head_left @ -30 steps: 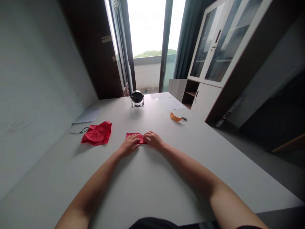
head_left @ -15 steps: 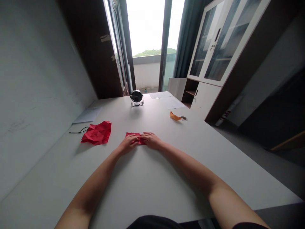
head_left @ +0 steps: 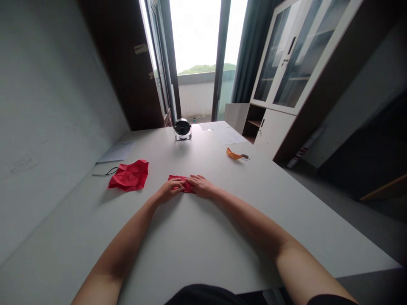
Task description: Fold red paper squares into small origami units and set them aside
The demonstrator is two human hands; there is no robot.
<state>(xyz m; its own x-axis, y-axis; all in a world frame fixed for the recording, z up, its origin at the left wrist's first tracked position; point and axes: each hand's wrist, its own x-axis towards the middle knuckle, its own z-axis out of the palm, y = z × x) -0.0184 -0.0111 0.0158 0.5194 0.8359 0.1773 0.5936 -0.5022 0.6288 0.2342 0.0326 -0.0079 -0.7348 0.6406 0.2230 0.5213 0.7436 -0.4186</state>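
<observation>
A folded piece of red paper (head_left: 187, 187) lies flat on the white table (head_left: 197, 237), partly covered by both hands. On its left part rests my left hand (head_left: 171, 189), fingers stretched over the paper. My right hand (head_left: 202, 186) lies flat across the right part, its fingers extended and close to the left fingertips. To the left is a larger creased sheet of red paper (head_left: 129, 176), unfolded and touched by neither hand. The paper's right end is hidden beneath my right hand.
A black cord (head_left: 106, 173) lies by the creased sheet, with white papers (head_left: 116, 152) behind it. A round silver-and-black device (head_left: 182, 129) stands at the back. On the right are an orange folded paper (head_left: 233, 154) and a tape roll (head_left: 245, 157). More sheets (head_left: 233, 137) lie near the far edge.
Both hands have shifted only slightly on the red paper, my left hand a little leftward. A bit more of the paper shows between them.
</observation>
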